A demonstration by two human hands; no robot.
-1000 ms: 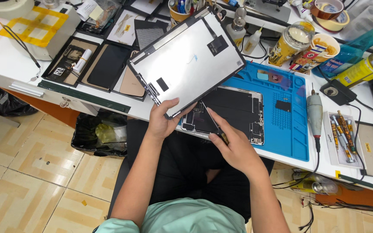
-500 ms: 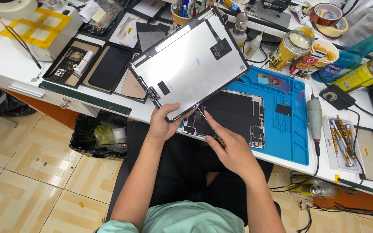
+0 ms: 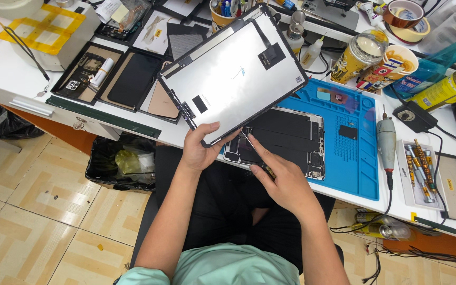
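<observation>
two hands: left hand (image 3: 200, 150) lifts screen panel (image 3: 233, 71), right hand (image 3: 286, 182) probes tablet body (image 3: 283, 140)

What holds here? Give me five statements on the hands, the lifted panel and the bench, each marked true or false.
1. The left hand holds the display panel by its lower edge. True.
2. The right hand is empty. False: it holds a thin tool whose tip points toward the gap under the panel.
3. The opened tablet lies on a blue mat. True.
4. The panel lies flat on the mat. False: it is raised and tilted above the tablet.
5. A bin lined with a black bag stands on the floor under the bench. True.
</observation>
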